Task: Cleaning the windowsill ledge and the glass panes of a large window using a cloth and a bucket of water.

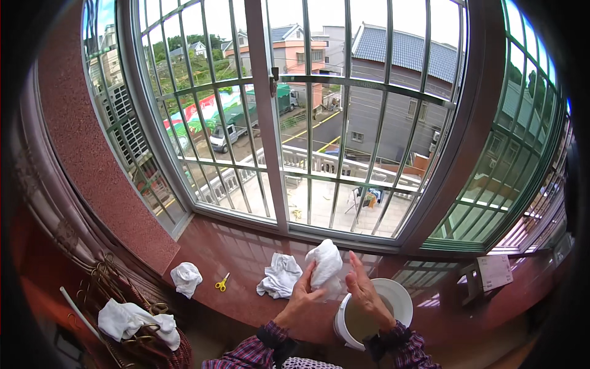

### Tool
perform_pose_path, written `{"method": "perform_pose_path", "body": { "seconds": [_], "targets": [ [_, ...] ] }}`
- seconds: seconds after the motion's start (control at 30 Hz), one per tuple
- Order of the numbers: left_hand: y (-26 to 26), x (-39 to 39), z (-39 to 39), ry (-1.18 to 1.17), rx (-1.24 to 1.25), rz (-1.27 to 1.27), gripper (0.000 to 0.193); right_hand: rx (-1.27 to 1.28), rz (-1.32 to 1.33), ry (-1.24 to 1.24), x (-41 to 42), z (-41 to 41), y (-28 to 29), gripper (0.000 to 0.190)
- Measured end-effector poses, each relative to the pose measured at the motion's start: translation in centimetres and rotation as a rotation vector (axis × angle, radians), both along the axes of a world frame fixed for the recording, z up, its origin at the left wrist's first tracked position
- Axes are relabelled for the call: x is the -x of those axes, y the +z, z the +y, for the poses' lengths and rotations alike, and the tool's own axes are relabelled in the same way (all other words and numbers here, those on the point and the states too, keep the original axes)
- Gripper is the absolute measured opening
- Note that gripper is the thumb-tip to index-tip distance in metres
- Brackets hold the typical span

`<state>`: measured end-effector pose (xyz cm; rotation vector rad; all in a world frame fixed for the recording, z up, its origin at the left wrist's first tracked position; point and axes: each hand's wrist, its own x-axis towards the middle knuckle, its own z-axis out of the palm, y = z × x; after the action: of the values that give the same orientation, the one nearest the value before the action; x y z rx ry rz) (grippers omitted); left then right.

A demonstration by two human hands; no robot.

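Observation:
A bunched white cloth (325,264) is in my left hand (303,295), held up over the red stone windowsill. My right hand (365,291) is apart from the cloth, its fingers extended and its palm turned toward it. Below that hand stands a white bucket (400,295) with murky liquid inside. Another crumpled white cloth (280,276) lies on the sill just left of my left hand. Farther left are yellow-handled scissors (222,283) and a third white cloth bundle (186,279).
Barred sliding windows (279,138) rise behind the sill (239,258). At lower left, white cloth (133,320) rests on a bundle of cords and metal hooks (152,309), beside a curtain (50,184). A small box-like object (494,272) sits on a dark stand at right.

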<state>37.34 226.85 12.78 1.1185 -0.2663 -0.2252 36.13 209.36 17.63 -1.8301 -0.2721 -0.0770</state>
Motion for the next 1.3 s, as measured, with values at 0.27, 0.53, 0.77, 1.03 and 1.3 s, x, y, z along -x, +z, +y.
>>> {"method": "perform_pose_path", "body": {
  "seconds": [0.27,0.53,0.77,1.03,1.3],
  "targets": [
    [2.1,3.3,2.1,-0.073,-0.469,-0.174,0.061,-0.900,0.674,0.114,0.7,4.2,-4.5,0.044],
    [3.6,11.0,13.5,0.746,-0.564,-0.037,0.027,-1.354,0.886,0.322,1.7,5.3,-6.1,0.051],
    [1.3,22.0,20.9,1.133,-0.722,0.129,0.026,-1.440,0.661,0.095,2.8,1.2,-4.6,0.064],
    [-3.3,23.6,21.7,0.859,-0.929,0.304,0.027,-1.400,0.353,-0.317,7.9,-5.0,-10.0,0.044],
    [-5.5,21.4,22.2,0.696,-1.049,0.216,0.028,-0.167,0.085,-0.647,14.6,-3.9,-11.1,0.017]
  ]
}}
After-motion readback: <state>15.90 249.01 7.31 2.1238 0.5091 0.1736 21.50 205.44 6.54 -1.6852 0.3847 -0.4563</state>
